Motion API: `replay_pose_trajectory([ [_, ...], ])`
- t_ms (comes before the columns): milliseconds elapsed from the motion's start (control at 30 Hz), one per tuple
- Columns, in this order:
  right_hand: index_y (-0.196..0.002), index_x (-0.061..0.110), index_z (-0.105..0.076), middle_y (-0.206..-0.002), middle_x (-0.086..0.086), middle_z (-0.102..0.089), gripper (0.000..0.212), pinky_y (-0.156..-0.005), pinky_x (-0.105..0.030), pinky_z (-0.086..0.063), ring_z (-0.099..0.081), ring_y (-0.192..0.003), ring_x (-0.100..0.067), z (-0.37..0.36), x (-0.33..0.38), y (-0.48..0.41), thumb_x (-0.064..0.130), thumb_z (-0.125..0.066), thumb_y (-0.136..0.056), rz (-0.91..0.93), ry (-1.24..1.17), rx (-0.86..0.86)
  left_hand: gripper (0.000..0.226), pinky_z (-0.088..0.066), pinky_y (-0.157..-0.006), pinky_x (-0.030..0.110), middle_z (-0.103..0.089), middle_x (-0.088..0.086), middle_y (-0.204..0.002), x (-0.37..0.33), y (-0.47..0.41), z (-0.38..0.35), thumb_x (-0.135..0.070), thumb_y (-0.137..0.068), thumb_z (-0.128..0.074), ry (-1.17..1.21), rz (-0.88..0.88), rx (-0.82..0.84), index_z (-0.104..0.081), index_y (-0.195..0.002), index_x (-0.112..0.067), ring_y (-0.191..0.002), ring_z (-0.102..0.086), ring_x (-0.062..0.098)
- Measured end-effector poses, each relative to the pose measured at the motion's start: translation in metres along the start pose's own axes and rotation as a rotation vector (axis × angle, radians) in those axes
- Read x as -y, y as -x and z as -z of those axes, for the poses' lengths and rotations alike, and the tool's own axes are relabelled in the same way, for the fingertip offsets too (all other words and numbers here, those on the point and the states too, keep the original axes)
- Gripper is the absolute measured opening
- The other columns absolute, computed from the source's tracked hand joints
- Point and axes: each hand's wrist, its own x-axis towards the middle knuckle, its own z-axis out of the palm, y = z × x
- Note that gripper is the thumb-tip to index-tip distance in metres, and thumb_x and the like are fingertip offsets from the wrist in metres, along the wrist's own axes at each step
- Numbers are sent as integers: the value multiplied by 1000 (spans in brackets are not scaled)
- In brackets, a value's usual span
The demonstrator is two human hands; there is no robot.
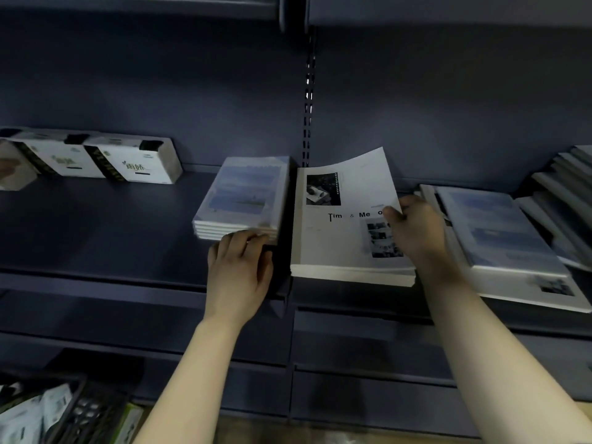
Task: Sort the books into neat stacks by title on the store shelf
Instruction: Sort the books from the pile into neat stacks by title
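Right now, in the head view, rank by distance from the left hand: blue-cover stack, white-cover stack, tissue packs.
1. Blue-cover stack: left hand touches its front edge.
2. White-cover stack: just right.
3. Tissue packs: back left.
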Motion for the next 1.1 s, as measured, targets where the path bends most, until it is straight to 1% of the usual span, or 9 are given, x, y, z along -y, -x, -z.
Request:
replay_pose_trajectory([
  [67, -100, 4, -63, -85, -9, -62, 22, -51, -16, -24, -50, -71, -19, 0, -2, -1, 25, -56, -95, -3, 33, 7, 39, -33, -85, 36, -59, 7, -113, 0, -1, 0, -32, -88, -40, 2, 3, 10, -62, -114, -13, -102, -49, 25],
  [167, -101, 3, -62, -82, -7, -56, 26, -49, -17, -22, -46, -68, -18, -1, -3, 0, 27, -56, -96, -43, 68, 27, 38, -32, -85, 36, -59, 6, -113, -1, -2, -1, -32, -89, -40, -4, -9, 16, -62, -113, -13, -102, -48, 25],
  [267, -101, 2, -60, -82, -6, -53, 29, -49, -17, -21, -39, -58, -10, -4, -3, 2, 29, -54, -97, -77, 91, 35, 40, -33, -84, 37, -59, 6, -113, -2, -3, -2, -33, -89, -38, -8, -14, 35, -62, -113, -13, -102, -50, 26],
  [367, -100, 1, -60, -80, -6, -53, 31, -48, -17, -21, -36, -55, -3, -6, -6, 0, 30, -54, -96, -100, 78, 31, 41, -35, -85, 39, -59, 6, -113, -3, -1, -3, -34, -90, -36, -9, -10, 60, -63, -113, -13, -102, -52, 27],
  [667, -96, 1, -59, -78, -7, -54, 27, -46, -16, -22, -39, -54, -3, -14, -10, -3, 28, -55, -96, -131, 48, 29, 41, -35, -86, 38, -58, 5, -118, 1, 1, -11, -34, -90, -36, 7, -8, 80, -62, -116, -16, -105, -51, 25],
  [800, -89, -1, -56, -74, -10, -54, 29, -47, -19, -22, -42, -53, -11, -17, -13, -5, 27, -54, -94, -132, 62, 27, 40, -35, -88, 38, -58, 4, -118, 1, 2, -13, -34, -90, -36, 16, -5, 77, -61, -116, -16, -105, -51, 24],
  [867, -97, -5, -58, -88, -17, -60, 35, -53, -21, -26, -49, -64, -22, -19, -16, -8, 29, -54, -93, -139, 54, 40, 41, -34, -89, 38, -58, 4, -119, 1, 3, -14, -34, -90, -36, 16, -1, 73, -61, -116, -16, -106, -50, 24],
  [967, -110, -7, -56, -108, -22, -61, 42, -69, -25, -34, -57, -88, -29, -23, -19, -11, 32, -53, -93, -169, 33, 76, 42, -30, -91, 36, -58, 3, -120, 1, 2, -15, -36, -91, -35, 18, 1, 75, -61, -117, -16, -107, -49, 24],
  [1100, -112, 1, -50, -112, -18, -55, 36, -67, -24, -35, -58, -104, -35, -22, -17, -9, 31, -55, -94, -173, 23, 70, 42, -30, -91, 36, -57, 3, -121, 0, 3, -15, -36, -90, -35, 15, 0, 80, -60, -118, -17, -108, -49, 23],
])
